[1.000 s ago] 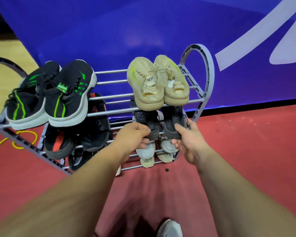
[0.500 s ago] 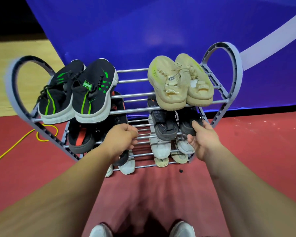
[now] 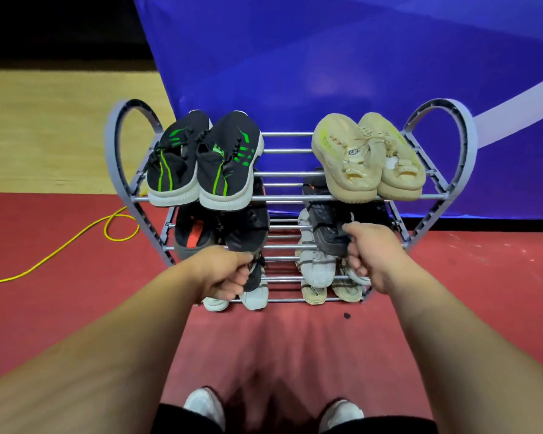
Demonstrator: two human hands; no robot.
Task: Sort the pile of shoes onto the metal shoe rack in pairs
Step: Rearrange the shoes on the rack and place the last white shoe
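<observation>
Writing: small tags on the beige chunky-soled pair [image 3: 367, 161], top tier, right end, are too blurred to read. Black knit sneakers [image 3: 201, 164] with green stripes sit at the top tier's left end. Shoe rack [image 3: 295, 198]: thin metal rails, grey heart-shaped end frames. Middle tier, front rail: right hand [image 3: 370, 255] fingers curl round the dark ridged shoe [image 3: 326, 220]; left hand [image 3: 229, 270] fingers pinch the laced black shoe [image 3: 248, 227].

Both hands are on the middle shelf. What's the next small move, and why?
Probably nudge the right dark shoe, held in the right hand's grip, straight back onto the middle rails of the rack, then let go. It lies slanted, with its heel hanging past the front rail. The left hand holds the left dark shoe on the same shelf.
</observation>
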